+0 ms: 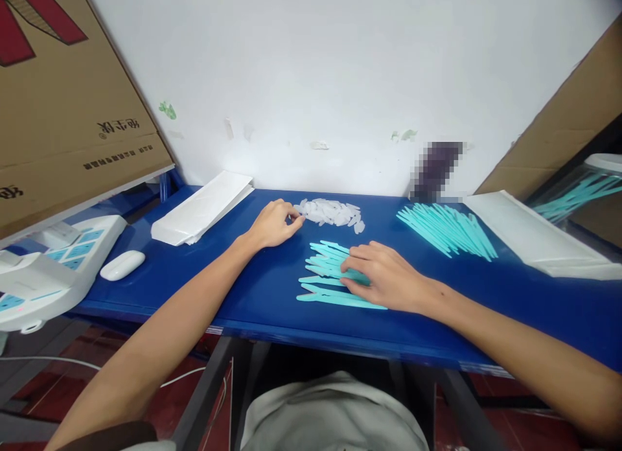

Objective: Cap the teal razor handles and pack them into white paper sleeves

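My left hand [275,223] rests on the blue table [204,282] with its fingers curled at the left edge of a pile of small clear plastic pieces [330,212]. What its fingertips pinch is too small to name. My right hand [383,275] lies palm down with fingers stretched over a small batch of turquoise plastic sticks [326,277] laid side by side near the table's front.
A larger heap of turquoise sticks [447,229] lies at the right. White paper sleeves are stacked at back left [201,208] and far right [534,237]. A white mouse [122,264] and a white machine [48,269] sit left, below a cardboard box [63,114].
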`<move>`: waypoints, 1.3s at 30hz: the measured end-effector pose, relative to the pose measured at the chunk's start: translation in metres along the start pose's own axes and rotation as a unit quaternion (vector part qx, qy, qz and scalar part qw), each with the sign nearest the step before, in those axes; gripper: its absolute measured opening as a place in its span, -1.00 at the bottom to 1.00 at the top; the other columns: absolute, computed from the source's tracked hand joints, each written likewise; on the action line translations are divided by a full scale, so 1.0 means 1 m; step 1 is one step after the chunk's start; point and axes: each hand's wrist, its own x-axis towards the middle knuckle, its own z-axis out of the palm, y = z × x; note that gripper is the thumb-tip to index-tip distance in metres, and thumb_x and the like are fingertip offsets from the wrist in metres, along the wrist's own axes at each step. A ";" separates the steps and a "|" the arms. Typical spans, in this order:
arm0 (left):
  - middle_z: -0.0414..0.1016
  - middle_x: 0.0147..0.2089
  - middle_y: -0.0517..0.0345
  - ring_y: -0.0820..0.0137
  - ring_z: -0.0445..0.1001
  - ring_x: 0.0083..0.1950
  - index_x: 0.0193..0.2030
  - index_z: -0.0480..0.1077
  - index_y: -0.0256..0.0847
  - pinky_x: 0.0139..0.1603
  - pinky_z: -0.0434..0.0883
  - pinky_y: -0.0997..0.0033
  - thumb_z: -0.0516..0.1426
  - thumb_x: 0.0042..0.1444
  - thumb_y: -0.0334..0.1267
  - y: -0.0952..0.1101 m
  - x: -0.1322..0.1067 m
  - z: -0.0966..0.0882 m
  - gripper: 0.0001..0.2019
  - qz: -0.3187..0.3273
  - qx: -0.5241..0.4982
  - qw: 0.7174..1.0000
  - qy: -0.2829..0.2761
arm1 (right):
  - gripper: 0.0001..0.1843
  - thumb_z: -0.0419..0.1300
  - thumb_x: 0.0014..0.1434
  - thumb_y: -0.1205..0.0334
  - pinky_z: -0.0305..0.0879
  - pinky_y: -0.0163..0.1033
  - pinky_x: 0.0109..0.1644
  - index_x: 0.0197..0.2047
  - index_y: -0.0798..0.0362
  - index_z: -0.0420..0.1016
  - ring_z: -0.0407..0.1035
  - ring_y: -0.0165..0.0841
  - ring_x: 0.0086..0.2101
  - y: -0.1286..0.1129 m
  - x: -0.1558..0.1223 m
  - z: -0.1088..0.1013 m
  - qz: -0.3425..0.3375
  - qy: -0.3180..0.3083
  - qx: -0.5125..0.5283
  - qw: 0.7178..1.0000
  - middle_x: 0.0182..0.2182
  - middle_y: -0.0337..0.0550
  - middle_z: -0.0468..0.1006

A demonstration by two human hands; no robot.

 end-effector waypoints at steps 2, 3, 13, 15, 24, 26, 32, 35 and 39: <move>0.60 -0.29 0.03 0.20 0.44 -0.11 -0.51 0.48 -0.21 0.01 0.28 0.19 0.04 0.27 -0.13 0.000 0.000 -0.001 -0.62 0.013 0.008 1.000 -0.008 | -0.76 0.13 0.36 0.14 0.02 -0.19 -0.23 -0.23 0.07 0.56 0.33 -0.35 -0.37 0.000 0.000 0.000 0.001 -0.002 0.003 1.000 -0.36 -0.13 0.54; 0.59 -0.31 0.04 0.19 0.43 -0.09 -0.54 0.45 -0.21 0.03 0.27 0.18 0.04 0.27 -0.15 0.000 0.000 -0.001 -0.61 0.016 0.001 1.000 -0.013 | -0.75 0.13 0.36 0.14 0.02 -0.19 -0.24 -0.23 0.07 0.57 0.33 -0.35 -0.37 0.000 0.000 0.000 -0.001 0.000 0.005 1.000 -0.36 -0.13 0.54; 0.50 -0.52 0.16 0.39 0.45 -0.38 -0.56 0.46 -0.22 -0.18 0.28 0.39 -0.01 0.36 -0.16 -0.004 -0.001 -0.001 -0.53 0.057 -0.065 0.996 -0.022 | -0.67 0.06 0.37 0.27 -0.03 -0.20 -0.30 -0.35 0.08 0.60 0.26 -0.40 -0.46 -0.001 0.002 0.003 -0.024 0.022 -0.026 0.999 -0.48 -0.16 0.52; 0.50 -0.54 0.19 0.42 0.44 -0.44 -0.53 0.48 -0.22 -0.23 0.28 0.41 -0.02 0.38 -0.11 -0.003 -0.001 -0.001 -0.51 0.043 -0.070 0.996 -0.033 | -0.67 0.05 0.36 0.29 -0.02 -0.20 -0.29 -0.36 0.07 0.59 0.26 -0.40 -0.47 -0.003 0.003 0.003 -0.027 0.031 -0.033 0.999 -0.49 -0.15 0.53; 0.49 -0.61 0.25 0.42 0.43 -0.56 -0.32 0.49 -0.23 -0.37 0.29 0.44 -0.04 0.38 -0.06 0.008 -0.003 -0.008 -0.59 -0.008 -0.091 0.992 -0.082 | -0.74 0.14 0.33 0.22 -0.01 -0.20 -0.29 -0.30 0.06 0.64 0.31 -0.39 -0.44 -0.002 0.001 0.001 -0.005 0.015 -0.028 0.999 -0.45 -0.18 0.54; 0.46 -0.61 0.25 0.43 0.40 -0.57 -0.37 0.47 -0.22 -0.39 0.27 0.44 -0.01 0.36 -0.07 0.013 -0.004 -0.012 -0.61 -0.007 -0.080 0.994 -0.078 | -0.68 0.10 0.36 0.24 -0.02 -0.21 -0.30 -0.34 0.07 0.63 0.29 -0.40 -0.46 -0.001 0.002 0.000 -0.017 0.009 -0.035 0.999 -0.48 -0.18 0.52; 0.38 -0.57 0.25 0.45 0.31 -0.53 -0.35 0.47 -0.23 -0.38 0.19 0.42 0.00 0.35 -0.09 0.014 -0.003 -0.016 -0.64 -0.001 -0.067 0.995 -0.068 | -0.68 0.09 0.33 0.29 -0.04 -0.21 -0.32 -0.38 0.09 0.61 0.25 -0.41 -0.47 -0.005 0.002 -0.001 -0.054 0.064 -0.044 0.996 -0.51 -0.18 0.49; 0.40 -0.50 0.22 0.45 0.28 -0.47 -0.39 0.45 -0.24 -0.36 0.17 0.41 -0.02 0.35 -0.13 0.011 -0.002 -0.014 -0.64 0.058 -0.049 0.994 -0.075 | -0.68 0.11 0.32 0.28 -0.05 -0.20 -0.32 -0.41 0.08 0.60 0.23 -0.42 -0.48 -0.009 0.001 -0.001 -0.066 0.055 -0.025 0.996 -0.52 -0.20 0.48; 0.36 -0.51 0.22 0.47 0.22 -0.50 -0.44 0.42 -0.24 -0.33 0.16 0.41 -0.03 0.35 -0.16 0.008 -0.002 -0.014 -0.62 0.097 -0.024 0.990 -0.103 | -0.65 0.11 0.36 0.20 -0.04 -0.19 -0.30 -0.40 0.08 0.60 0.24 -0.43 -0.48 -0.010 0.000 -0.001 -0.068 0.020 -0.010 0.997 -0.51 -0.21 0.47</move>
